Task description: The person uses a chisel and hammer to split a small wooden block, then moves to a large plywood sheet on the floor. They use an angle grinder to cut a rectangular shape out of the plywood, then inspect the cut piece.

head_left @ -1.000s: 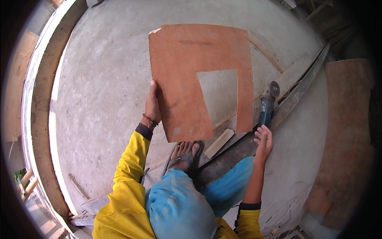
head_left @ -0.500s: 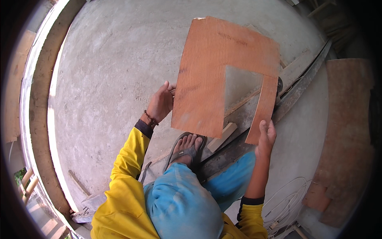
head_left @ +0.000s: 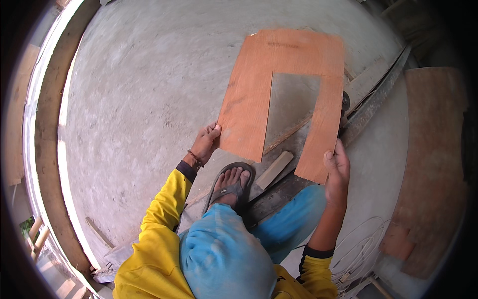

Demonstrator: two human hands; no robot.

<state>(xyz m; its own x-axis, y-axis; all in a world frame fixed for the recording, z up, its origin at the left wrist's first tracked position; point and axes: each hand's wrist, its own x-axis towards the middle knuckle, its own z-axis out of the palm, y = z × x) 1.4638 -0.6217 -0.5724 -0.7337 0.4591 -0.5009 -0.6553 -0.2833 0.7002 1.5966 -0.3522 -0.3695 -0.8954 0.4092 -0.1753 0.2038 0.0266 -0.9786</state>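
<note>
A thin reddish-brown plywood sheet (head_left: 245, 112) is held up in front of me, with a rectangular cut-out open toward my body, so it has two legs. My left hand (head_left: 203, 144) grips the outer edge of the wide left leg, thumb on top and fingers behind. At the lower outer corner of the narrow right leg, my right hand (head_left: 337, 167) pinches the sheet in the same way. Through the cut-out I see the grey floor and part of a wooden strip.
My sandalled foot (head_left: 231, 182) rests beside a short wood block (head_left: 275, 170). Long boards (head_left: 371, 97) run diagonally under the sheet. A brown plywood panel (head_left: 430, 164) lies at the right, near a coil of white cable (head_left: 361, 249). A timber beam (head_left: 50, 124) borders the concrete floor (head_left: 144, 99) at the left.
The sheet has turned and tilted, its right leg swinging outward to show wider. My left hand now shows its thumb on the sheet's edge. My right hand has shifted slightly right.
</note>
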